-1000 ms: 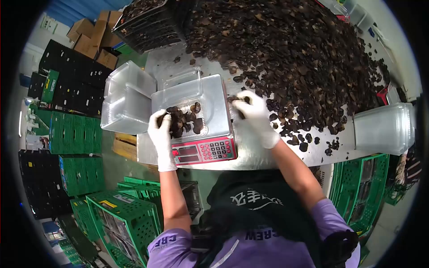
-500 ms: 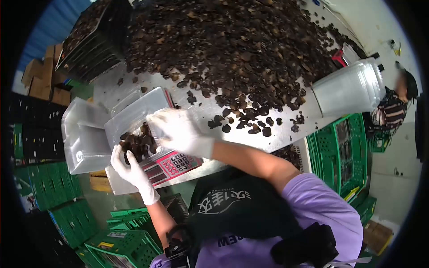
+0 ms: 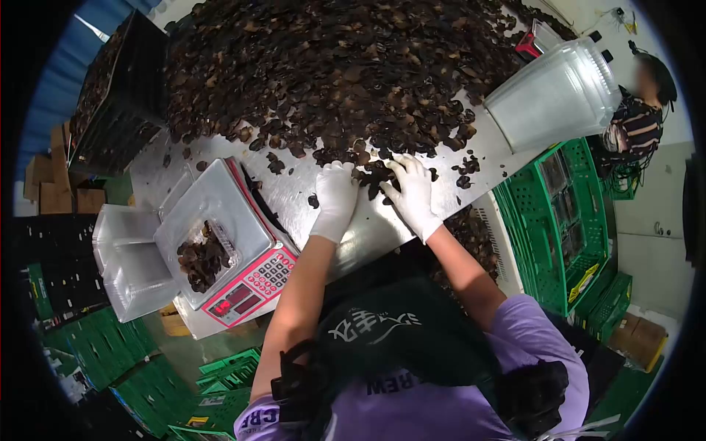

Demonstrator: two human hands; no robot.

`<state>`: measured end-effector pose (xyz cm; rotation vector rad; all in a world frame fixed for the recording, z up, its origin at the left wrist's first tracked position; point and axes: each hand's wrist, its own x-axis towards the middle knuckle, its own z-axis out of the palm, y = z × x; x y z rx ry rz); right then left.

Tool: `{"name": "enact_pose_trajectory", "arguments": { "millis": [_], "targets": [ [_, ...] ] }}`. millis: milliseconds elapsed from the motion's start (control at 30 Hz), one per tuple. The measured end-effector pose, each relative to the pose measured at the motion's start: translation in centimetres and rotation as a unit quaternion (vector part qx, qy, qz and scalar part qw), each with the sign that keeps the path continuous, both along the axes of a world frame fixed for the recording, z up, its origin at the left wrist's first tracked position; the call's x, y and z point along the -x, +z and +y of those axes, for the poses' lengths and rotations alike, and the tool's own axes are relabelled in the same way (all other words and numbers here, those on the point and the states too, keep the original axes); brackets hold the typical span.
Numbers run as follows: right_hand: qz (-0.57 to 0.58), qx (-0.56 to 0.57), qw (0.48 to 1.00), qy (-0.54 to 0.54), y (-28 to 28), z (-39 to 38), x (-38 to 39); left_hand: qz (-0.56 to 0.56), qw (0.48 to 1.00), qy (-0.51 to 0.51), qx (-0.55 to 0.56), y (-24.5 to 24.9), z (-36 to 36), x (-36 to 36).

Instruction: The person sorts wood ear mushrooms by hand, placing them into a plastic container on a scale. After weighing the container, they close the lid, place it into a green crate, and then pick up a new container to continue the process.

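Both gloved hands rest palms-down on the steel table (image 3: 290, 195) beside the scale (image 3: 220, 235), with the left hand (image 3: 334, 195) nearer it and the right hand (image 3: 412, 192) farther off. They are slightly apart, fingers spread, gripping nothing I can see. A small clump of dark mushrooms (image 3: 375, 175) lies between their fingertips, at the edge of the big pile (image 3: 331, 66) on the far side from the scale.

Table: bare steel top (image 3: 368, 231) ran across the middle, shining.
Right: green crates (image 3: 559, 220) stood stacked beside a pale wall (image 3: 647, 242).
Left: cardboard boxes (image 3: 62, 184), black crates (image 3: 44, 257), and a second green stack (image 3: 110, 353) lay below.
Far corner: a blue panel (image 3: 66, 66) showed.
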<state>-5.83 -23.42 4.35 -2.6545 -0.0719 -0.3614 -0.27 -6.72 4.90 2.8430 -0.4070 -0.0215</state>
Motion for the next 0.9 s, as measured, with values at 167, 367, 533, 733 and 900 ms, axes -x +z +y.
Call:
{"name": "enact_pose_trajectory", "arguments": {
  "millis": [167,367,533,733,900],
  "targets": [
    [0.006,-0.050,0.998,0.032,-0.6,-0.1,-4.8,-0.043,0.998,-0.036,-0.021,-0.5,0.5,-0.4],
    [0.050,0.108,0.990,0.069,-0.9,2.7,-7.7,0.279,0.755,0.226,0.549,3.8,1.9,1.4],
    [0.021,0.074,0.995,0.058,-1.3,2.3,-7.6,0.301,0.542,0.139,0.772,2.7,4.5,0.2],
    [0.208,-0.623,0.753,0.026,3.4,-3.4,-3.1,0.273,0.700,0.195,0.631,1.4,2.9,-4.9],
    [0.175,-0.808,0.560,0.041,1.9,-6.4,-0.5,-0.008,0.956,0.111,0.273,-0.5,-0.9,-10.9]
  ]
}}
